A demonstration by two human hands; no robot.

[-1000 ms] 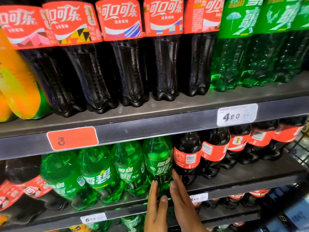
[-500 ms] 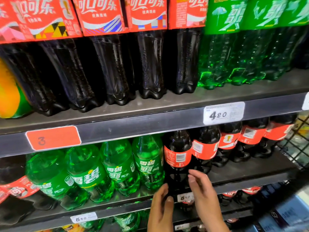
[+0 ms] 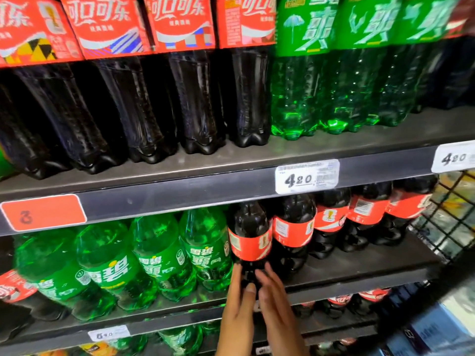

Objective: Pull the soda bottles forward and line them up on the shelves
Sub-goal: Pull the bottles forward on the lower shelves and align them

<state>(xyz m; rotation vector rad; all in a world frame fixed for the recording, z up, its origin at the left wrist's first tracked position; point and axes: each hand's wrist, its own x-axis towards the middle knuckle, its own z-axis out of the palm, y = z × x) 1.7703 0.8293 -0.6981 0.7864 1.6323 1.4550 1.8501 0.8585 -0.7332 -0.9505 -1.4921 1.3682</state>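
Observation:
On the middle shelf (image 3: pixel 359 276), a row of small green soda bottles (image 3: pixel 159 253) stands at the left and small cola bottles (image 3: pixel 331 222) with red labels at the right. The leftmost cola bottle (image 3: pixel 249 235) stands nearest the shelf's front edge. My left hand (image 3: pixel 237 304) grips its dark base, fingers on the left side and thumb across the front. My right hand (image 3: pixel 276 304) touches the base's right side with straight fingers. Both hands hide the bottle's foot.
The upper shelf (image 3: pixel 231 181) carries large cola bottles (image 3: pixel 195 98) and large green bottles (image 3: pixel 303 86). Price tags (image 3: pixel 307 176) sit on the shelf rails. More bottles stand on the lowest shelf (image 3: pixel 180 337). A black wire rack (image 3: pixel 447 214) is at the right.
Both hands moved right from the last green bottle to the leftmost cola bottle and closed in around its base. My view shifted right and nearer.

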